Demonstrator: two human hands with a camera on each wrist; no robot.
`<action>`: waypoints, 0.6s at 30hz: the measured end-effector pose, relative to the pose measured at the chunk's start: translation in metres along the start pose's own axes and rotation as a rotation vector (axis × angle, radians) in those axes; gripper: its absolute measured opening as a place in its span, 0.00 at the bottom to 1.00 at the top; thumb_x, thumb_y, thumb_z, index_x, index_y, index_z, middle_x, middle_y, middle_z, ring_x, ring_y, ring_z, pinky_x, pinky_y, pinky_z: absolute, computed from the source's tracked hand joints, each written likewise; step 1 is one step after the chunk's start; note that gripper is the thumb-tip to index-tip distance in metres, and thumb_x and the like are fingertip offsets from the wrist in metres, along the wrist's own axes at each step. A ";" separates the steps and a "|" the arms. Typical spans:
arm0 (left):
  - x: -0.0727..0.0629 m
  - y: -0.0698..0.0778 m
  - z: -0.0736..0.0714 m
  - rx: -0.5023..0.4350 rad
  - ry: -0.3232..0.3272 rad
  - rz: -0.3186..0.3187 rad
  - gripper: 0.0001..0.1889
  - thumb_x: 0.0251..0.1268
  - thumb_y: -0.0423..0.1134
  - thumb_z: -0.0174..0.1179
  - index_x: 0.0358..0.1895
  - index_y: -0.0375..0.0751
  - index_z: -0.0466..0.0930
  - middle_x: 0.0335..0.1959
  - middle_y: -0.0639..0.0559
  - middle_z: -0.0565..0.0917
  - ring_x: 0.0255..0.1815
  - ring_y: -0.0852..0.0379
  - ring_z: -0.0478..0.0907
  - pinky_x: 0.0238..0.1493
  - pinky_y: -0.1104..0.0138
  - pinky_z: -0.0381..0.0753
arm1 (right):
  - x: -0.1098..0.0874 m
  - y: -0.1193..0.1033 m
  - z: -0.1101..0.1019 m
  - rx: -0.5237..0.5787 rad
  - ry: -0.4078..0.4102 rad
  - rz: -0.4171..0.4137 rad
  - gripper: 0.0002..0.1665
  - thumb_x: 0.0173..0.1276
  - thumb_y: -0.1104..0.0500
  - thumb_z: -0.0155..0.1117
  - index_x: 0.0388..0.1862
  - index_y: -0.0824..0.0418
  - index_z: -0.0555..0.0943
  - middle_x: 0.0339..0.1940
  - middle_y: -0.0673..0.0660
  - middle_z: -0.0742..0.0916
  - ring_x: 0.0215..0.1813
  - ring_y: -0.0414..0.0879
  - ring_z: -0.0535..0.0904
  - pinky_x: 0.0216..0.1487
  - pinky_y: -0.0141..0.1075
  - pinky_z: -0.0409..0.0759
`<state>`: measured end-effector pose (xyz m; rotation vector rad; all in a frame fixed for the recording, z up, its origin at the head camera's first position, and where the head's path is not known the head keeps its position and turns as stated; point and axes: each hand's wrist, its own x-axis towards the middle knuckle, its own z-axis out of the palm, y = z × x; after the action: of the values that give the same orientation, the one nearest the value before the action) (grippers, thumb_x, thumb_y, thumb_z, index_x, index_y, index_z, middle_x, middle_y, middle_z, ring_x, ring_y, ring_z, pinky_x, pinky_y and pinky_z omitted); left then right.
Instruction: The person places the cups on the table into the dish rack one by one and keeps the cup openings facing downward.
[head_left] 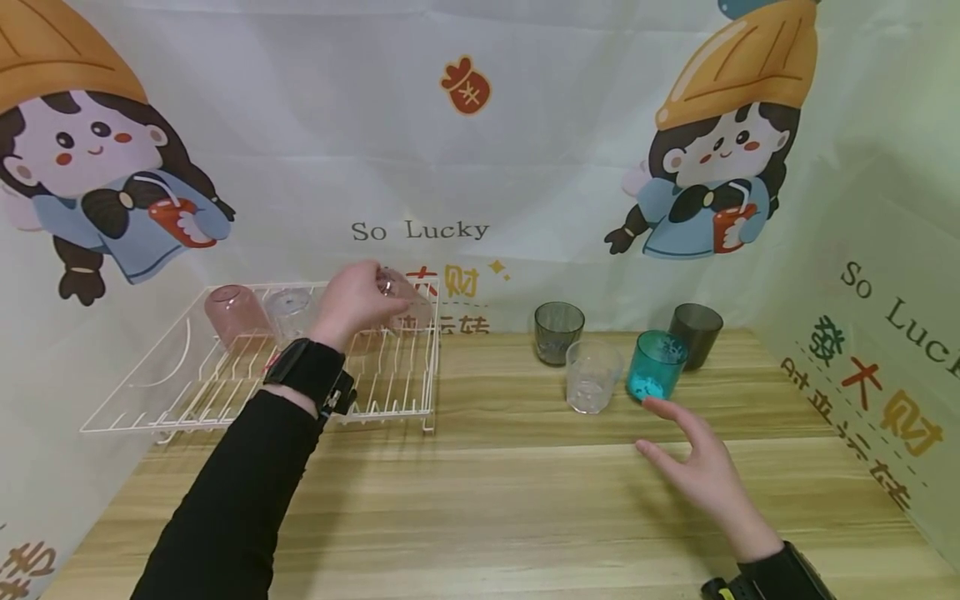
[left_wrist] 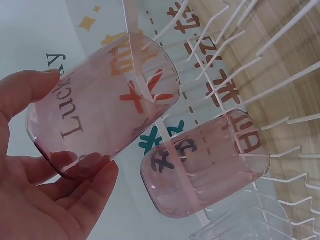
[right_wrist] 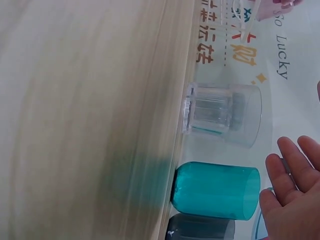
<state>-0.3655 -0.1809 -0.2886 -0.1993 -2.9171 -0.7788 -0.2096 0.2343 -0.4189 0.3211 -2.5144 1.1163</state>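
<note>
My left hand grips a pink see-through glass by its base, tilted mouth-down over the right end of the white wire rack. Another pink glass leans in the rack just beside it, mostly covered by the hand in the head view. Part of a clear glass shows below that one. My right hand is held above the table, its fingers apart and holding nothing, in front of the teal glass. A clear glass stands upright left of the teal one.
A pink glass and a clear glass sit upside down at the rack's left. Two dark grey glasses, one at the left and one at the right, stand near the printed backdrop on the wooden table.
</note>
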 end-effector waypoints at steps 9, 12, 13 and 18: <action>0.010 0.001 0.008 0.026 0.009 0.001 0.28 0.54 0.48 0.63 0.56 0.37 0.69 0.51 0.41 0.77 0.50 0.43 0.76 0.50 0.53 0.77 | 0.008 0.002 -0.006 -0.011 -0.021 0.003 0.32 0.62 0.57 0.67 0.63 0.66 0.70 0.63 0.66 0.77 0.64 0.63 0.70 0.64 0.63 0.64; 0.012 0.001 0.010 0.029 -0.003 -0.014 0.26 0.53 0.47 0.63 0.52 0.38 0.69 0.48 0.42 0.76 0.47 0.44 0.75 0.46 0.55 0.76 | 0.011 0.003 -0.008 -0.025 -0.021 0.010 0.33 0.62 0.57 0.67 0.63 0.66 0.70 0.63 0.67 0.77 0.64 0.63 0.69 0.64 0.63 0.63; 0.013 0.001 0.011 0.037 -0.009 -0.019 0.24 0.53 0.47 0.63 0.50 0.38 0.69 0.46 0.43 0.76 0.45 0.45 0.75 0.44 0.56 0.76 | 0.011 0.003 -0.008 -0.028 -0.019 0.008 0.32 0.61 0.57 0.67 0.63 0.66 0.70 0.62 0.67 0.77 0.64 0.64 0.69 0.64 0.63 0.63; 0.017 0.003 0.015 0.122 -0.029 -0.025 0.24 0.53 0.50 0.61 0.49 0.39 0.71 0.45 0.43 0.78 0.41 0.46 0.76 0.40 0.58 0.76 | 0.014 0.005 -0.008 -0.050 -0.009 -0.016 0.32 0.60 0.59 0.68 0.62 0.67 0.71 0.61 0.67 0.77 0.63 0.64 0.70 0.64 0.62 0.64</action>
<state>-0.3834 -0.1696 -0.2975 -0.1642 -2.9878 -0.6043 -0.2226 0.2434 -0.4114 0.3330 -2.5389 1.0459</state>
